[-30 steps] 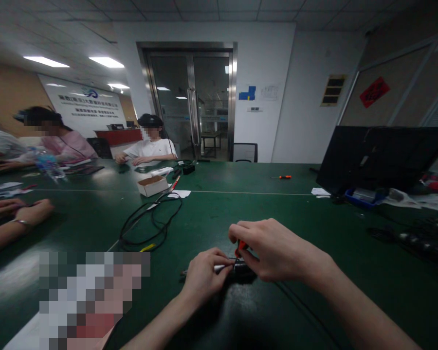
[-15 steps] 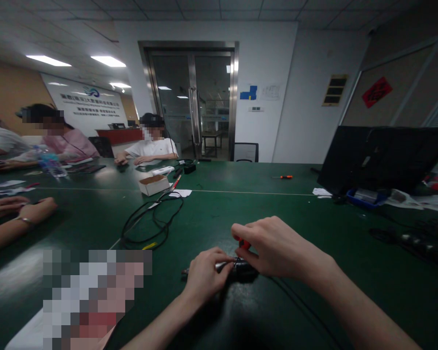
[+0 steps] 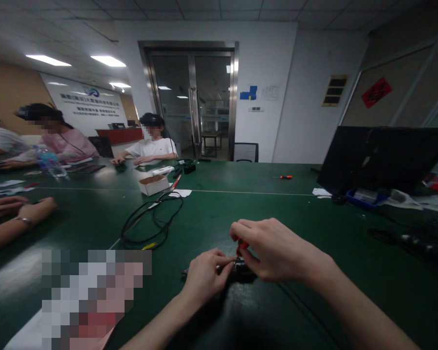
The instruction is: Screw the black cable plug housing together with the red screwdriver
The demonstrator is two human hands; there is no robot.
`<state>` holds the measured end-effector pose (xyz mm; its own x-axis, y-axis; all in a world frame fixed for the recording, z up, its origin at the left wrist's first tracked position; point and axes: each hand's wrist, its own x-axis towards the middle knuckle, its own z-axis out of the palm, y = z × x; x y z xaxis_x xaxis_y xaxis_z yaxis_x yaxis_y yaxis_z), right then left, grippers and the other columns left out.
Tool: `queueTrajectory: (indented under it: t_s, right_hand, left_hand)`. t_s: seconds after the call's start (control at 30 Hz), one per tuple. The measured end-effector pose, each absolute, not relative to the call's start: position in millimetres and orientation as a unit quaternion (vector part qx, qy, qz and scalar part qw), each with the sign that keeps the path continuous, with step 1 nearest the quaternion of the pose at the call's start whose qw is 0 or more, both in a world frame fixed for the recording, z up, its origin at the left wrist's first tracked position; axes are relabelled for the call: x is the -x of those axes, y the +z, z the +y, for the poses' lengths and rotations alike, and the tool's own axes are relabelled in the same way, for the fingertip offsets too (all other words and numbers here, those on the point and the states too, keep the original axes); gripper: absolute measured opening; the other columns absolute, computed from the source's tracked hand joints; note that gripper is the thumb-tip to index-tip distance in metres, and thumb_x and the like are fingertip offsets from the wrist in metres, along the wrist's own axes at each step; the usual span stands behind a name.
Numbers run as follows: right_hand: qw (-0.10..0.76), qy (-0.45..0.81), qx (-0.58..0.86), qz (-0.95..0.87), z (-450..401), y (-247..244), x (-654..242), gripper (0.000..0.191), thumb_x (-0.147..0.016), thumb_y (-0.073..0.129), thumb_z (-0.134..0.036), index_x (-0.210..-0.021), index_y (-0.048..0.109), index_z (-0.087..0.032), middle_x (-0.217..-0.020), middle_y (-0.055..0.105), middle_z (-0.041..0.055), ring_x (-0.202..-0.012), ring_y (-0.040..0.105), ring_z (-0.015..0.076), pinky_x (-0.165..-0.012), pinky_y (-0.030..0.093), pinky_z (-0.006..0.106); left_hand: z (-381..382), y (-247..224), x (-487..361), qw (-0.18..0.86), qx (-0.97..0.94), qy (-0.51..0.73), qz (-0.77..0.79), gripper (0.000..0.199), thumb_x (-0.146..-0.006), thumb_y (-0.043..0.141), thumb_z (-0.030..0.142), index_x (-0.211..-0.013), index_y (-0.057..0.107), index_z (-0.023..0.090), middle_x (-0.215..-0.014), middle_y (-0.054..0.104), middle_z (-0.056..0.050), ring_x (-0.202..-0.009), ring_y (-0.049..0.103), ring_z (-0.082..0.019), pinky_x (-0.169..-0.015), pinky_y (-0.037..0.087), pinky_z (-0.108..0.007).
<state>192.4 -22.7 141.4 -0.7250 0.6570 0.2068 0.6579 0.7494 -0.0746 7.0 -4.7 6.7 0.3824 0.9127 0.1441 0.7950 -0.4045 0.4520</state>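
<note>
A dark, rod-shaped device with a cord [image 3: 242,270] lies on the green table. My left hand [image 3: 206,276] is closed around its left part, thumb and fingers pressing near its middle. Past that hand, the device's narrow tip sticks out on the left. My right hand [image 3: 281,250] is pinched on the small red handle of a screwdriver [image 3: 242,244], held upright over the middle of the device. The screwdriver's lower end meets the device or sits just above it; I cannot tell which. Under my right hand, the right part of the device is hidden.
Left of my hands are a looped black cable [image 3: 146,241] and a small open box [image 3: 154,184]. An orange-handled screwdriver [image 3: 286,177] lies farther back. A black monitor [image 3: 383,158] and a blue tray [image 3: 367,198] stand right. A co-worker's hands [image 3: 36,210] rest at the left.
My right hand has shifted and turned slightly, so more of the red screwdriver handle shows. My left hand and the device stay almost in place.
</note>
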Motion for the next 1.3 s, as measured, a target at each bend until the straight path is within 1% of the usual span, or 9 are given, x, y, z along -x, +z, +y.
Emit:
queueTrajectory:
  t_s: [0.33, 0.47, 0.57, 0.63, 0.7, 0.9, 1.13, 1.2, 1.3]
  right_hand:
    - [0.100, -0.039, 0.378, -0.920, -20.4, 139.8, -191.8, 0.005, -0.091, 0.060, -0.021, -0.093, 0.056, -0.020, -0.079, 0.066, -0.0003, -0.061, 0.052, 0.0115, -0.052, 0.022, 0.026]
    - [0.093, -0.063, 0.385, -0.916, -19.6, 139.6, -190.7, 0.016, -0.092, 0.064, -0.031, -0.084, 0.056, -0.019, -0.071, 0.064, -0.0013, -0.057, 0.051, 0.0114, -0.051, 0.020, 0.027]
    - [0.092, -0.063, 0.378, -0.919, -21.2, 140.2, -190.6, 0.016, -0.092, 0.062, -0.031, -0.084, 0.057, -0.019, -0.077, 0.065, 0.0007, -0.060, 0.053, 0.0127, -0.051, 0.020, 0.028]
    - [0.101, -0.046, 0.370, -0.923, -22.9, 140.6, -191.3, 0.008, -0.088, 0.062, -0.025, -0.090, 0.057, -0.018, -0.086, 0.066, 0.0020, -0.065, 0.055, 0.0135, -0.052, 0.022, 0.028]
    - [0.106, -0.030, 0.365, -0.924, -24.3, 140.6, -191.9, 0.011, -0.085, 0.060, -0.019, -0.095, 0.056, -0.018, -0.090, 0.066, 0.0026, -0.067, 0.056, 0.0137, -0.053, 0.024, 0.028]
    - [0.101, -0.028, 0.376, -0.921, -22.8, 139.6, -191.2, 0.011, -0.088, 0.057, -0.017, -0.098, 0.054, -0.018, -0.088, 0.067, 0.0022, -0.065, 0.056, 0.0131, -0.052, 0.023, 0.027]
    - [0.087, -0.055, 0.382, -0.918, -20.7, 140.7, -190.4, 0.016, -0.092, 0.063, -0.031, -0.087, 0.054, -0.020, -0.074, 0.066, -0.0007, -0.060, 0.055, 0.0133, -0.052, 0.020, 0.027]
    - [0.091, -0.048, 0.377, -0.920, -22.0, 141.2, -190.6, 0.015, -0.091, 0.062, -0.031, -0.088, 0.054, -0.019, -0.078, 0.066, 0.0004, -0.062, 0.055, 0.0136, -0.052, 0.022, 0.027]
    - [0.107, -0.027, 0.366, -0.924, -24.0, 141.6, -191.3, 0.011, -0.086, 0.060, -0.022, -0.094, 0.054, -0.018, -0.088, 0.066, 0.0024, -0.065, 0.054, 0.0140, -0.052, 0.025, 0.028]
  left_hand:
    - [-4.5, 8.0, -8.0, 0.164, -0.810, 0.193, 0.529, 0.022, -0.094, 0.058, 0.029, -0.100, 0.079, 0.032, -0.095, 0.072, 0.000, -0.085, 0.066, -0.019, -0.069, 0.042, -0.026]
    - [-4.8, 7.6, -7.6, 0.165, -0.812, 0.194, 0.526, 0.023, -0.094, 0.057, 0.029, -0.097, 0.080, 0.030, -0.098, 0.072, -0.001, -0.087, 0.066, -0.019, -0.071, 0.043, -0.027]
    - [-4.9, 8.5, -7.3, 0.161, -0.811, 0.198, 0.527, 0.023, -0.093, 0.058, 0.027, -0.093, 0.080, 0.028, -0.097, 0.072, -0.001, -0.087, 0.066, -0.019, -0.073, 0.044, -0.027]
    - [-5.0, 9.5, -7.2, 0.162, -0.812, 0.199, 0.524, 0.023, -0.094, 0.058, 0.026, -0.094, 0.080, 0.028, -0.095, 0.072, -0.001, -0.086, 0.066, -0.019, -0.072, 0.043, -0.026]
    - [-5.2, 10.4, -7.3, 0.165, -0.815, 0.200, 0.519, 0.023, -0.094, 0.058, 0.026, -0.096, 0.080, 0.029, -0.096, 0.072, -0.001, -0.086, 0.066, -0.019, -0.071, 0.043, -0.026]
    - [-6.3, 10.3, -7.5, 0.171, -0.816, 0.211, 0.510, 0.023, -0.093, 0.058, 0.026, -0.096, 0.080, 0.030, -0.095, 0.071, -0.001, -0.087, 0.065, -0.020, -0.073, 0.044, -0.026]
    - [-5.5, 6.1, -5.8, 0.165, -0.822, 0.215, 0.501, 0.026, -0.094, 0.055, 0.028, -0.090, 0.080, 0.026, -0.095, 0.070, -0.002, -0.084, 0.064, -0.019, -0.072, 0.045, -0.028]
    - [-5.2, 5.4, -6.3, 0.163, -0.822, 0.220, 0.499, 0.026, -0.094, 0.055, 0.027, -0.089, 0.080, 0.025, -0.096, 0.070, -0.003, -0.085, 0.065, -0.019, -0.075, 0.045, -0.028]
    - [-5.8, 6.0, -7.2, 0.166, -0.826, 0.230, 0.488, 0.026, -0.094, 0.054, 0.026, -0.091, 0.080, 0.026, -0.098, 0.070, -0.003, -0.088, 0.064, -0.019, -0.078, 0.046, -0.027]
